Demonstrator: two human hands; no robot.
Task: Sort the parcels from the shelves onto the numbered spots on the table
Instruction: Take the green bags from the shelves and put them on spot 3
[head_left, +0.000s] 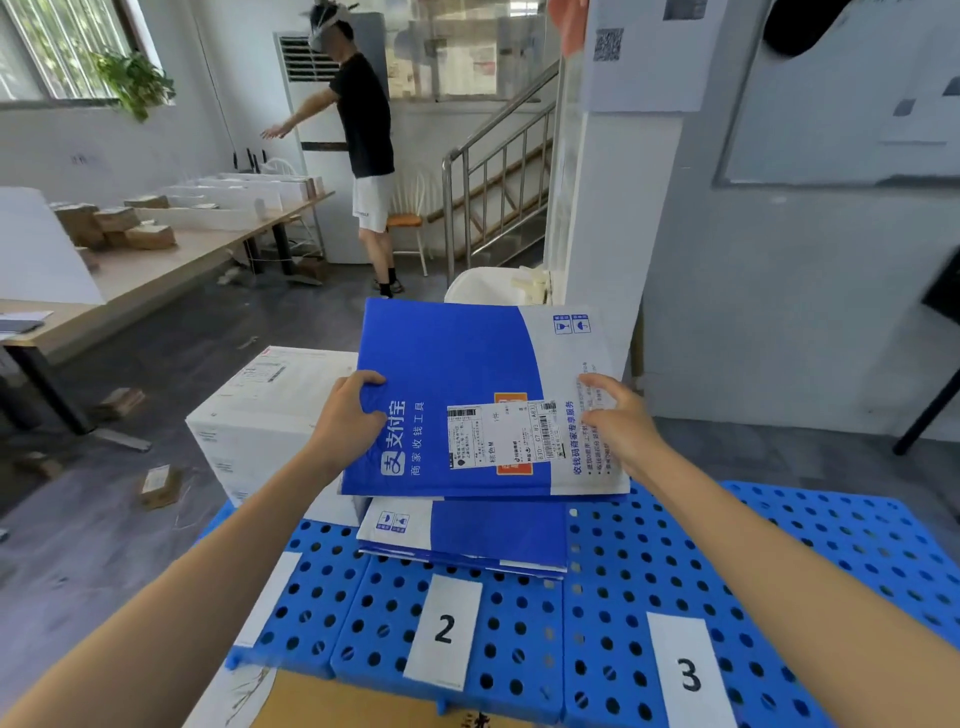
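Your left arm (208, 561) and right arm (753, 545), both bare, reach forward and converge on the blue parcel (457, 364). Your left hand (348, 415) grips the parcel's left edge, thumb curled over its top face. Your right hand (621, 423) pinches the parcel's right edge, fingers lying on top.

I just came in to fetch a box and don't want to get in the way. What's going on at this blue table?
A person is sorting parcels. The left hand and the right hand hold a blue-and-white mailer by its side edges, just above a stack of similar mailers lying on the blue perforated table behind label 2. A white box stands left of the stack.
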